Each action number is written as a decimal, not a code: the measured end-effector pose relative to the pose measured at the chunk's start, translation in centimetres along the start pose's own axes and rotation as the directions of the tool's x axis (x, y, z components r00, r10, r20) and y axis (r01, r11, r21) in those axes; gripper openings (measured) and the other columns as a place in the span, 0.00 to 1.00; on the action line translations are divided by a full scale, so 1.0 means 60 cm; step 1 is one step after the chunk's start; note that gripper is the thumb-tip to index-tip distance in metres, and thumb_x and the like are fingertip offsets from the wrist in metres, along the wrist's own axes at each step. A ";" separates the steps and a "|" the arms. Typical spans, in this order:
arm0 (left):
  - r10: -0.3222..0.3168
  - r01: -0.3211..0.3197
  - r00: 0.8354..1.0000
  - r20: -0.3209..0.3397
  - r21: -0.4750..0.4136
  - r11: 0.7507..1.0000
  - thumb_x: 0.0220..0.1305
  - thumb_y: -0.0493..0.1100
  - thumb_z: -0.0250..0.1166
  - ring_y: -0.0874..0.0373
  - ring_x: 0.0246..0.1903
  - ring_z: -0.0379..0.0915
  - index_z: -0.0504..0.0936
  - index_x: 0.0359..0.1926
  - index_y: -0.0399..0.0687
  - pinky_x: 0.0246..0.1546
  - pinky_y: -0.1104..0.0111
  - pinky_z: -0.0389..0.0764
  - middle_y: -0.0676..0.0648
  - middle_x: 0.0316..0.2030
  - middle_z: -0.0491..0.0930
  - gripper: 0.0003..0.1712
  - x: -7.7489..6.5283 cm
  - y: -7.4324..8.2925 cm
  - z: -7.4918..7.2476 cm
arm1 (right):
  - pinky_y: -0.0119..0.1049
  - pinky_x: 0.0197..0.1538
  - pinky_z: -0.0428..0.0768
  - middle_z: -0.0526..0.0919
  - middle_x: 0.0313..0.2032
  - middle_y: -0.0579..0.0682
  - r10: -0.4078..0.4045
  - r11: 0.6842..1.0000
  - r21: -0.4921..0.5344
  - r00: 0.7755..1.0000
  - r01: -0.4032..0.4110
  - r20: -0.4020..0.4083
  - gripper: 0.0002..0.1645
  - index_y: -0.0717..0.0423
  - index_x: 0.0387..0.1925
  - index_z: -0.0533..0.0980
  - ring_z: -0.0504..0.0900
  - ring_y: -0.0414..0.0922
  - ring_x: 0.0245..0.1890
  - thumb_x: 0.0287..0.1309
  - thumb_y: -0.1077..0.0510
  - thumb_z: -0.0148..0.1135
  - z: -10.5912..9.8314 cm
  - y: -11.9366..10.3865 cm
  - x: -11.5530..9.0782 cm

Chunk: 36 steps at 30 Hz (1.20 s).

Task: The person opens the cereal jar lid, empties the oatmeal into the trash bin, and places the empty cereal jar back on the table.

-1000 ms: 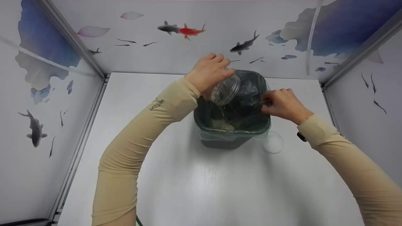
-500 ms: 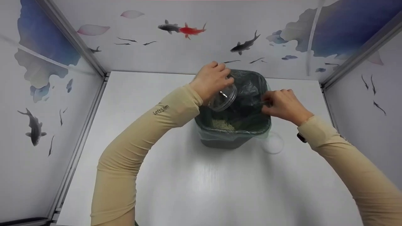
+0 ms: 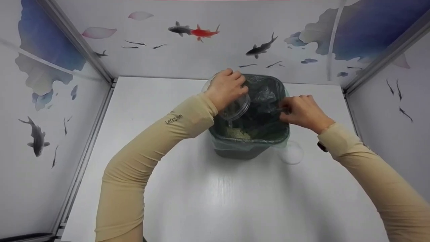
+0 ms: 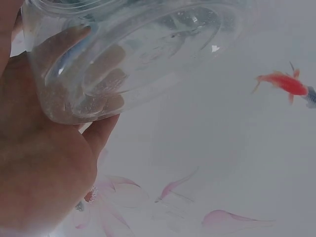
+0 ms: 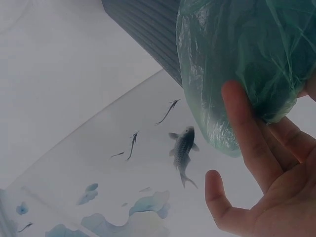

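My left hand (image 3: 225,89) grips a clear plastic jar (image 4: 148,64), tilted with its mouth over a dark grey trash bin (image 3: 240,154). In the left wrist view the fingers show through the jar's wall, and it looks almost bare inside. A thin green bag (image 5: 212,74) lines the bin and folds over its rim. Pale grains (image 3: 238,133) lie on the liner at the near left inside. On the bin's right rim my right hand (image 3: 304,111) holds the bag's edge between thumb and fingers; the other fingers are spread.
A clear round lid (image 3: 292,153) lies on the white table (image 3: 215,198), just right of the bin. White panels printed with fish and petals stand at the back (image 3: 201,50) and on both sides.
My left hand has moved down and slightly left with the jar, whose mouth is now lower over the bin. My right hand stays at the rim.
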<state>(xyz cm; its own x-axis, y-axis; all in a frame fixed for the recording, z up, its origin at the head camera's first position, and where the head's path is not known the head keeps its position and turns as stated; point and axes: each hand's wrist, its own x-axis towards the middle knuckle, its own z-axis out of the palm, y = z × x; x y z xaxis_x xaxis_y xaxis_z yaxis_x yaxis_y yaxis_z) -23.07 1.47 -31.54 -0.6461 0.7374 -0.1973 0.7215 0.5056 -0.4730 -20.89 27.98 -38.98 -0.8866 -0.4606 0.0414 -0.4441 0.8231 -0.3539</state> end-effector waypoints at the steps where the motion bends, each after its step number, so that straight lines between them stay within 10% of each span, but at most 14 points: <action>1: 0.000 0.000 1.000 0.008 0.003 1.000 0.71 0.38 0.54 0.52 0.56 0.64 0.73 0.59 0.57 0.56 0.62 0.64 0.47 0.57 0.70 0.18 0.000 0.000 -0.001 | 0.49 0.33 0.73 0.81 0.25 0.52 -0.001 1.000 -0.002 1.000 0.001 -0.002 0.10 0.64 0.35 0.82 0.75 0.46 0.22 0.49 0.63 0.63 0.000 0.000 0.000; 22: -0.025 0.021 0.997 0.066 0.061 0.998 0.73 0.38 0.50 0.52 0.56 0.62 0.72 0.59 0.56 0.57 0.62 0.60 0.47 0.57 0.68 0.17 0.010 -0.001 -0.012 | 0.48 0.31 0.73 0.81 0.25 0.52 -0.019 1.000 -0.013 1.000 0.019 -0.013 0.09 0.63 0.34 0.82 0.74 0.45 0.21 0.50 0.63 0.62 -0.001 0.000 -0.002; 36: 0.077 -0.055 0.992 -0.097 0.217 0.975 0.74 0.36 0.48 0.55 0.55 0.64 0.73 0.57 0.58 0.56 0.64 0.62 0.51 0.57 0.70 0.17 0.016 0.013 -0.020 | 0.46 0.26 0.72 0.80 0.22 0.52 -0.071 0.997 -0.017 0.996 0.070 -0.047 0.08 0.64 0.32 0.82 0.74 0.45 0.19 0.48 0.64 0.62 0.001 0.001 -0.002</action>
<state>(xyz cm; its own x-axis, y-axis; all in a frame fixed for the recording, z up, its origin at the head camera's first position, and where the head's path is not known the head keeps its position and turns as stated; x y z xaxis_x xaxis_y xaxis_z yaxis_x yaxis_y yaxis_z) -22.82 3.12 -31.09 -0.5613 0.8141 -0.1489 0.6846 0.3555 -0.6364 -20.78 28.05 -39.06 -0.8580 -0.5018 0.1101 -0.5074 0.7941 -0.3345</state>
